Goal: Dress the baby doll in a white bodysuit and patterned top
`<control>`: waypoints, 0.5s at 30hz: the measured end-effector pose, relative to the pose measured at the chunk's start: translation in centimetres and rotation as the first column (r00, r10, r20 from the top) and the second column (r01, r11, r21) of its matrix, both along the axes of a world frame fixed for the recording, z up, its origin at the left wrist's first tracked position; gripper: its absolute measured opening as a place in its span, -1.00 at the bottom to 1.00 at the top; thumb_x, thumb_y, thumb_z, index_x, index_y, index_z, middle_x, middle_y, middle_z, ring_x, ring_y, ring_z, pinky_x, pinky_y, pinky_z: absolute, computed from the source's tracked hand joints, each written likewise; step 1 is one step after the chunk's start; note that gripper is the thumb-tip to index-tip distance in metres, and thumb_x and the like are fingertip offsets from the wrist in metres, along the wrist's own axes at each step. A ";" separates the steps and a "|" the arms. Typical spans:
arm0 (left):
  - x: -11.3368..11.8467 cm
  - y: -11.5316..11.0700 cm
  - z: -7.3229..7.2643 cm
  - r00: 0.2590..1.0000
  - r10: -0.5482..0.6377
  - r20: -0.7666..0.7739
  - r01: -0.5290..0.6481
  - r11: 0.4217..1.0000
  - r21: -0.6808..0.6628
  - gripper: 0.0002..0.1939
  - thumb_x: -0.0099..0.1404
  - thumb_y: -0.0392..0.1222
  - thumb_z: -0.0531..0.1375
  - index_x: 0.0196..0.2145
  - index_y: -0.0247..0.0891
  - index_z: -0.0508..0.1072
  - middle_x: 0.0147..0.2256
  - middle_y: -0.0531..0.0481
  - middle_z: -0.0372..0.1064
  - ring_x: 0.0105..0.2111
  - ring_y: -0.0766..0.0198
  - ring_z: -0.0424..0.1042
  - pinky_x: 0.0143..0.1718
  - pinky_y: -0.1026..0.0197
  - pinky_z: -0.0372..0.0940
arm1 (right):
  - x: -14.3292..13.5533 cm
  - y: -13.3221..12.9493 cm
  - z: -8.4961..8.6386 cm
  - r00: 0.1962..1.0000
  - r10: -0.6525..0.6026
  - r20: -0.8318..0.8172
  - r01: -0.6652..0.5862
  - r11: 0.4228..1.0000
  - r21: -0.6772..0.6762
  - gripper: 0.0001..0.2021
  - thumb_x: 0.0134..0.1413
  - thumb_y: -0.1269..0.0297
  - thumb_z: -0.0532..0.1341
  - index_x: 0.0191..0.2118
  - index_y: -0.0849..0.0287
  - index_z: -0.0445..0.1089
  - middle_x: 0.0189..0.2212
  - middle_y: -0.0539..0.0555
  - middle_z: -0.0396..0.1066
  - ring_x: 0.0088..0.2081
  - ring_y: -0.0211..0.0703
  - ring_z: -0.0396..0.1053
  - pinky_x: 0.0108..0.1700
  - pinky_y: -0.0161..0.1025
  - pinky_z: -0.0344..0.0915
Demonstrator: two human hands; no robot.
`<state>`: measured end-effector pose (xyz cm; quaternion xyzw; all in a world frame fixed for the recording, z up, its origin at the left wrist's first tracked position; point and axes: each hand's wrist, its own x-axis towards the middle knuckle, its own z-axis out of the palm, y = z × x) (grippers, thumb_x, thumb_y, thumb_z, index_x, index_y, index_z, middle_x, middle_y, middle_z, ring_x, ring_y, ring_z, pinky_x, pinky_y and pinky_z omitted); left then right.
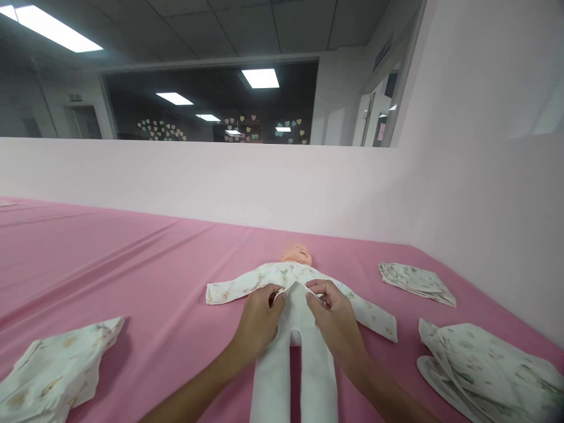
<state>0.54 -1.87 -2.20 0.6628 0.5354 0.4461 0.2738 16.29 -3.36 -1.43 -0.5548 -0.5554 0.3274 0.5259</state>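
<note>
A baby doll [298,254] lies on its back, its head at the far end, in a white long-sleeved top [238,285] with a small print. Both sleeves spread out to the sides. Plain white baby trousers [271,376] cover its lower part, legs toward me; whether the doll's legs are inside I cannot tell. My left hand [259,317] pinches the trousers' top edge on the left. On the right, my right hand [333,311] pinches the same edge between thumb and fingers. The cloth rises to a peak between my hands.
A pink sheet [167,282] covers the surface. Folded printed baby clothes [57,370] lie at the near left. Another folded printed garment [416,282] is at the right, with a larger printed pile [489,364] nearer me. A white wall [198,182] stands behind.
</note>
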 end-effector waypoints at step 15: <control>0.0 -0.4 -0.9 1.000 -0.004 -0.028 0.011 0.967 0.255 -0.75 0.39 -0.09 0.05 -0.18 -0.18 0.49 -0.30 0.05 0.48 -0.30 0.23 0.38 -0.25 0.19 0.20 | -0.3 -0.4 0.2 1.000 0.023 0.018 -0.022 0.999 -0.027 -0.84 0.09 0.15 0.14 -0.31 0.07 0.42 0.04 -0.01 0.37 -0.24 -0.16 0.35 -0.33 -0.23 0.25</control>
